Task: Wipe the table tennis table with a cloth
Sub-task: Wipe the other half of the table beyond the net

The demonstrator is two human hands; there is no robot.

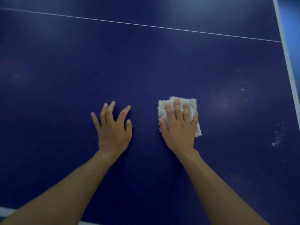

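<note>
Nearest the viewer, a pale edge stripe (6, 210) of the dark blue counter (146, 62) shows at the bottom left, well short of the cloth (162, 108). Two bare forearms reach forward over it, the left forearm (65, 192) and the right forearm (219, 184), both fairly straight and converging towards the cloth.

The right hand (178, 127) lies palm down on top of the cloth. Its fingers (177, 108) are straight and a little spread, pressing flat on the fabric rather than curling round it, and the thumb rests at the cloth's left edge. The cloth is white, fluffy and folded into a rough square. It lies flat on the counter and shows past the fingertips and on both sides of the hand.

The left hand (113, 129) is just left of the cloth, apart from it, palm down. Its fingers are splayed wide and straight, their tips on the bare counter, and they hold nothing.

Right of the cloth, well apart, white specks (278, 138) dot the surface. Beyond the cloth a thin white line (146, 25) crosses the counter and meets a pale border stripe (287, 54) at the right edge.
</note>
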